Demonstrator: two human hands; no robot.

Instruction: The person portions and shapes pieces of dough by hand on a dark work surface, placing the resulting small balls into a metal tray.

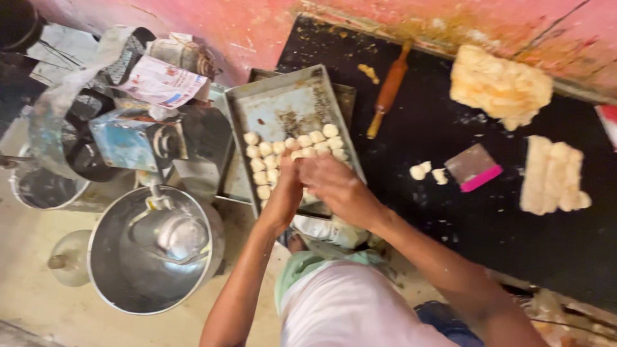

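I see both hands at frame centre over tray [270, 106]. Left hand [287, 193] and right hand [334, 186] meet, fingers curled at dough balls [283, 151] in rows on tray; whether either grip pinches a ball, cannot tell. Black bench [450, 212] right: rolling pin [389, 87], scraper [474, 168], dough slab [551, 177]. Steel bowl [154, 250] lower left.

The black worktop [450, 212] carries a metal tray [276, 106], a rolling pin [388, 88], a scraper [473, 168], two small dough balls [427, 173], a big dough lump [500, 85] and a dough slab [551, 177].
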